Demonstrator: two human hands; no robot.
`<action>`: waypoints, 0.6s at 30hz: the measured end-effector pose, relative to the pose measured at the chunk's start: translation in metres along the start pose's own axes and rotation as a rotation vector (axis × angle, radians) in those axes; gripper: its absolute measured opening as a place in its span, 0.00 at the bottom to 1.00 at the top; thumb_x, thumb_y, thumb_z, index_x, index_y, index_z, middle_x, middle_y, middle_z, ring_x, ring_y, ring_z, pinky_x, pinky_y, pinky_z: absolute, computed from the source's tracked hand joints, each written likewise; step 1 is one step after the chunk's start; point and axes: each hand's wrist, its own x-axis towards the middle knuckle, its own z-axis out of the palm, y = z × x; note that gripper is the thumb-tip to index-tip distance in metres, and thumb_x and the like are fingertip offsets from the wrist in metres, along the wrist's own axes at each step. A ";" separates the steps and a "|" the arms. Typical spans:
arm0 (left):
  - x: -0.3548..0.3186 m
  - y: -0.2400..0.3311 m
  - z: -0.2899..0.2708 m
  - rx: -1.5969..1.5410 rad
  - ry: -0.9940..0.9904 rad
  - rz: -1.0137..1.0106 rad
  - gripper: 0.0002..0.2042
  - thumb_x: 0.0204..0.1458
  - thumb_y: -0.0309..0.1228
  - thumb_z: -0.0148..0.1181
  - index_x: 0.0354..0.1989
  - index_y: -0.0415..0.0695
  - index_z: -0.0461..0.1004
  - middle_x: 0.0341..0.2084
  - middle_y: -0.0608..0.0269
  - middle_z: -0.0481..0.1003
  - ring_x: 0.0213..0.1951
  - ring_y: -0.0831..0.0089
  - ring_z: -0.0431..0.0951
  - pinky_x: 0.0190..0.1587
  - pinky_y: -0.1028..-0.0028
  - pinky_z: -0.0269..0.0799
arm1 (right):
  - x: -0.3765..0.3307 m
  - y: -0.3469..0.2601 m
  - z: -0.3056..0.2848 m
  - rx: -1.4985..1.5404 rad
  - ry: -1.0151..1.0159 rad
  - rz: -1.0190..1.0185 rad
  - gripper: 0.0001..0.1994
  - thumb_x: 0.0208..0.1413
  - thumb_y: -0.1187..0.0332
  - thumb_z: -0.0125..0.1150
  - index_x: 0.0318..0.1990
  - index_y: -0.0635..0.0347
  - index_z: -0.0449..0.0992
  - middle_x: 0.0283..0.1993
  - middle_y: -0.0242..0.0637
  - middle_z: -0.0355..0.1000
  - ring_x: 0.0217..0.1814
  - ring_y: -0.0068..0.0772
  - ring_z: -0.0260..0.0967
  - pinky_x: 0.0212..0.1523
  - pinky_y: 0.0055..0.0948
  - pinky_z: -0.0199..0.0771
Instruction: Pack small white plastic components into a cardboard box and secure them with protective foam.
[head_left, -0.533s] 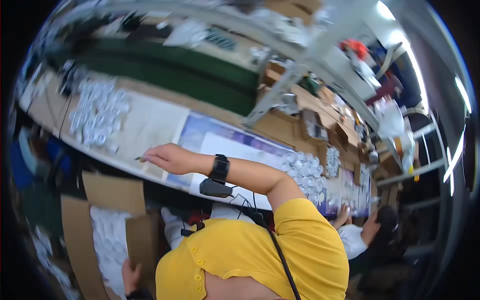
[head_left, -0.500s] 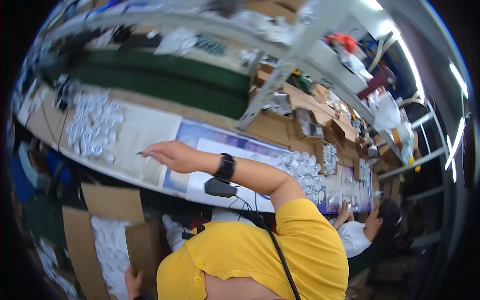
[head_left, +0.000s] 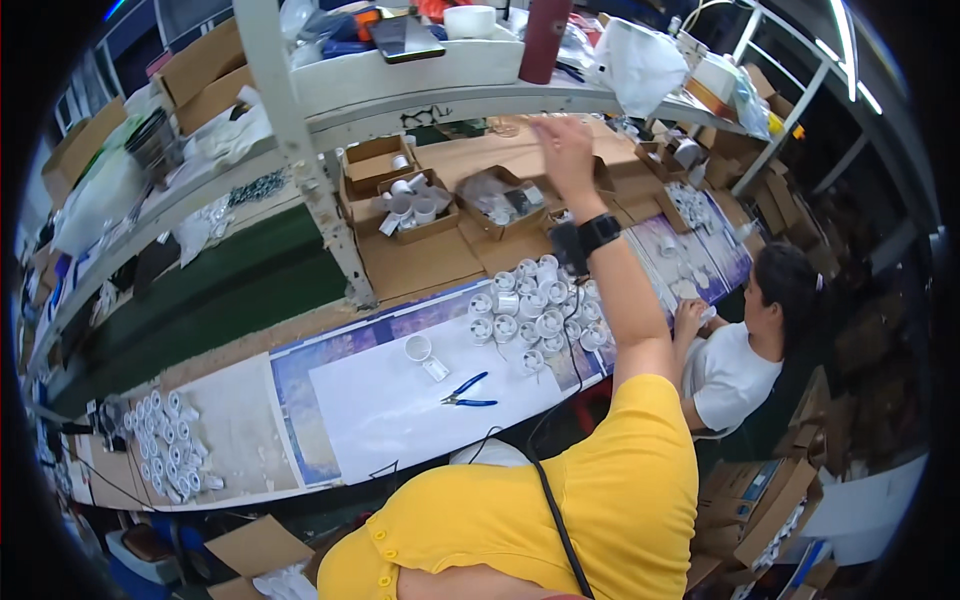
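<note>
1. My right hand (head_left: pixel 562 148) is raised high over the far side of the workbench (head_left: pixel 250 400), the arm stretched toward the cardboard boxes under the metal shelf (head_left: pixel 400 95); a black wristwatch (head_left: pixel 598 232) sits on the wrist.

2. The fingers are spread and blurred. I cannot tell whether they pinch anything; nothing clearly shows between them.

3. My left hand is out of the picture.

4. Nearest the raised hand is an open cardboard box (head_left: pixel 500 195) with small bagged parts in it, just left of and below the palm. Further left, another carton (head_left: pixel 408 205) holds white plastic cups.

5. Below my forearm a cluster of white round fittings (head_left: pixel 530 315) stands packed together on the bench. One lone white cup (head_left: pixel 417 347) sits apart on the white sheet (head_left: pixel 400 410), and blue-handled pliers (head_left: pixel 468 392) lie near it, untouched.

6. As I judge it, this is a reach for stock: the hand is fetching from the boxes at the back, not yet working on the fittings.

7. The next move, I think, calls for lowering the hand into the bagged-parts box and closing on one piece cleanly, without brushing the shelf post (head_left: pixel 300 160) or knocking the packed fittings.

8. A seated co-worker in a white shirt (head_left: pixel 735 365) works at the bench's right end, well apart from my arm.
</note>
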 end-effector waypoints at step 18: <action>0.133 0.260 0.138 0.641 0.141 0.435 0.17 0.54 0.37 0.41 0.47 0.46 0.71 0.42 0.53 0.74 0.45 0.63 0.73 0.51 0.56 0.64 | 0.085 0.147 0.031 -0.482 -0.404 0.100 0.10 0.55 0.66 0.48 0.40 0.46 0.77 0.34 0.44 0.74 0.38 0.49 0.72 0.38 0.46 0.71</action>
